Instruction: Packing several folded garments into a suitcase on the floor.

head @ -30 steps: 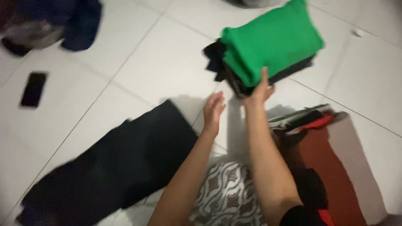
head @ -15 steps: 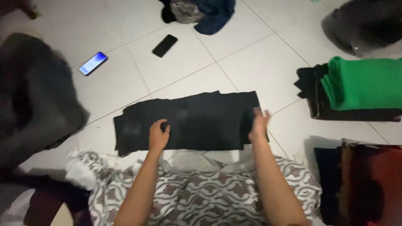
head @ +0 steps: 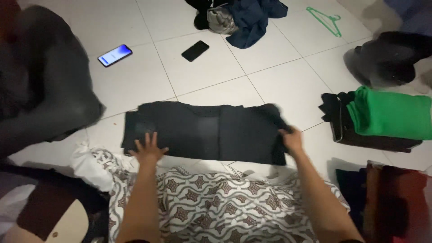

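Head camera view, looking down at our two bare hands working over a white tiled floor (head: 202,76). A black garment (head: 202,130) lies flat on the floor just in front of our lap, folded into a long rectangle. Our left hand (head: 147,148) rests palm down on its near left corner, fingers spread and released, pinning the cloth. Our right hand (head: 292,139) is at the garment's right end, fingers clenched on a fold of the black fabric lifted slightly off the floor. A patterned brown and white cloth (head: 211,207) covers our lap below. To the right sits a stack of folded clothes with a green garment (head: 391,112) on top, and nearer us a dark red folded pile (head: 396,198). Farther off on the floor lie a lit phone (head: 114,55), a dark phone (head: 195,50), a blue crumpled garment (head: 252,18) and a green hanger (head: 326,20). A large dark grey heap (head: 40,81) fills the left side.
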